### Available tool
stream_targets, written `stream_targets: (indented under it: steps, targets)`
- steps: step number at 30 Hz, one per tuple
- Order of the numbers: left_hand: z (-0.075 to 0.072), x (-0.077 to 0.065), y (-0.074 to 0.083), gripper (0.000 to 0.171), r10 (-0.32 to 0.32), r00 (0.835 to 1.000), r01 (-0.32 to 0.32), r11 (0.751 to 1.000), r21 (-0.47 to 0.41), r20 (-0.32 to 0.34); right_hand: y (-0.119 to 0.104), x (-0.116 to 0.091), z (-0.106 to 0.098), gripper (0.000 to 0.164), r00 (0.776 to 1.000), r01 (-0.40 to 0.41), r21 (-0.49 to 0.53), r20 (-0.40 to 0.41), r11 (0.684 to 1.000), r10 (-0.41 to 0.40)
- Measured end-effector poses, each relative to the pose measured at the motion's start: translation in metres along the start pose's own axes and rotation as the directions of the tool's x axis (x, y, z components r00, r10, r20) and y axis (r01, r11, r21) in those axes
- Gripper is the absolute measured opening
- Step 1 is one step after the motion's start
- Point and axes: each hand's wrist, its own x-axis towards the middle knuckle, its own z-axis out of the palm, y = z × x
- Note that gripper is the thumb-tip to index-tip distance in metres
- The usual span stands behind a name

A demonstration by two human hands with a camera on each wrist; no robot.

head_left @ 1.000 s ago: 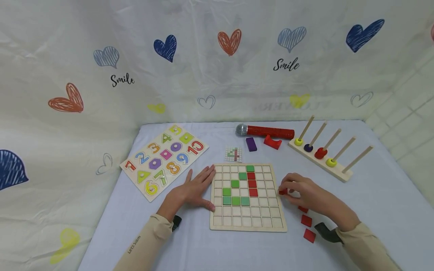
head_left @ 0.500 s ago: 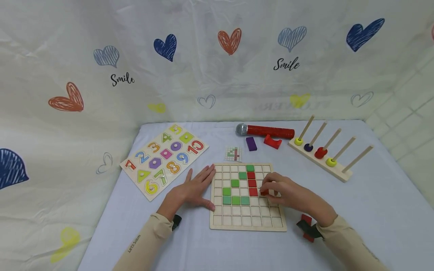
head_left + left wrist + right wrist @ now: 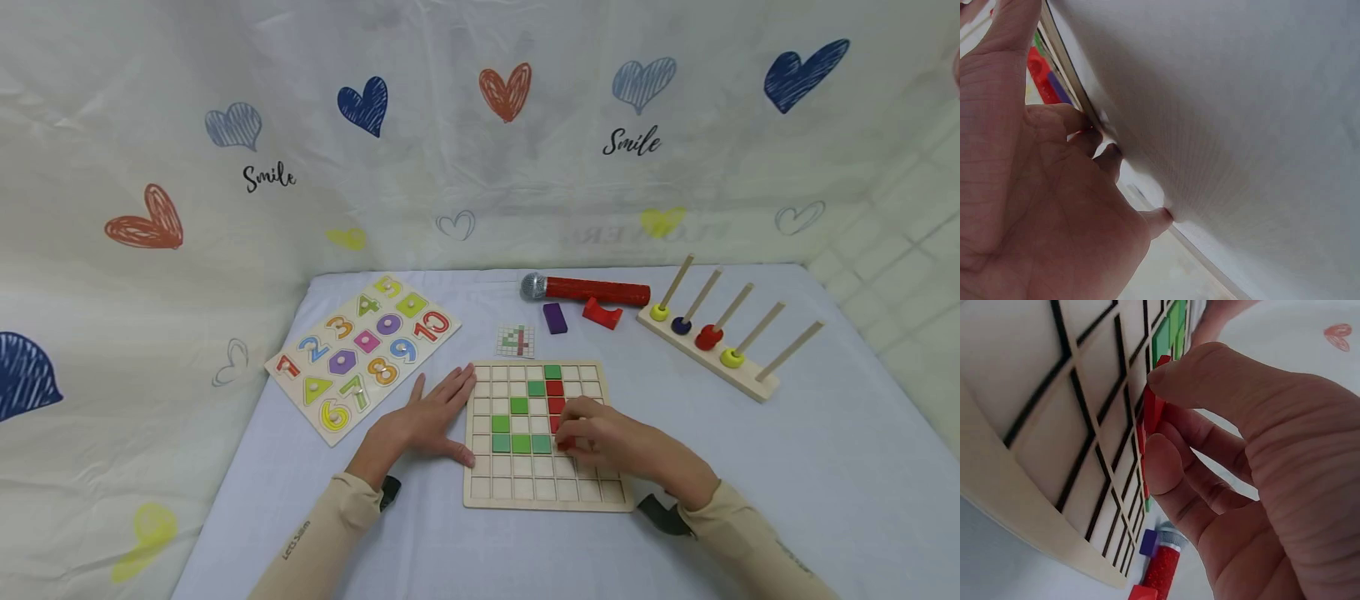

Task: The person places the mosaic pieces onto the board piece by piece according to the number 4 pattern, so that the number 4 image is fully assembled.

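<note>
A wooden grid board (image 3: 517, 495) lies on the white tablecloth, with green tiles (image 3: 520, 406) set in a diagonal and a row. Red tiles (image 3: 555, 388) stand in a column. Over the cell just right of the row's last teal tile (image 3: 542, 443), my right hand (image 3: 626, 442) pinches a red square tile (image 3: 1154, 403) between thumb and fingers. The right wrist view has it tilted against the grid. My left hand (image 3: 429, 421) rests at the board's left edge with fingers spread, touching the frame. In the left wrist view its palm (image 3: 1054, 206) fills the left side.
A small pattern card (image 3: 515, 342) lies behind the board. Further back are a purple block (image 3: 555, 318), a red curved block (image 3: 602, 314) and a red microphone (image 3: 596, 290). A number puzzle (image 3: 363, 354) is at left, a peg stacker (image 3: 708, 354) at right.
My right hand has carried the red tile left from beside the board onto the grid. The loose red tiles on the cloth are now hidden by my arm. The left hand stays put.
</note>
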Motion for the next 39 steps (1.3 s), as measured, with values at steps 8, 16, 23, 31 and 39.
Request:
stream_targets:
  steps: [8,16,23,31,39]
  targets:
    - [0.001,-0.001,0.0,0.13,0.006,1.0,-0.006,1.0,0.008,-0.003,0.0,0.001,0.009,0.02,1.0,0.011,-0.013,0.006,1.0,-0.011]
    - [-0.001,-0.001,0.002,0.13,0.007,1.0,-0.007,1.0,-0.012,-0.002,-0.001,0.002,0.012,0.018,0.998,0.051,-0.071,-0.044,0.996,-0.054]
    - [0.0,-0.001,0.001,0.13,0.007,1.0,-0.007,1.0,-0.012,-0.003,-0.002,0.002,0.014,0.019,0.991,0.096,-0.106,-0.085,0.99,-0.105]
    - [0.0,-0.001,-0.001,0.131,0.011,1.0,-0.011,1.0,-0.01,-0.004,-0.005,-0.001,0.012,0.02,0.992,0.089,-0.084,-0.083,0.993,-0.096]
    - [0.0,-0.001,-0.001,0.13,0.014,1.0,-0.014,1.0,-0.017,-0.008,-0.006,-0.008,0.006,0.023,1.0,0.001,-0.091,-0.028,0.996,-0.003]
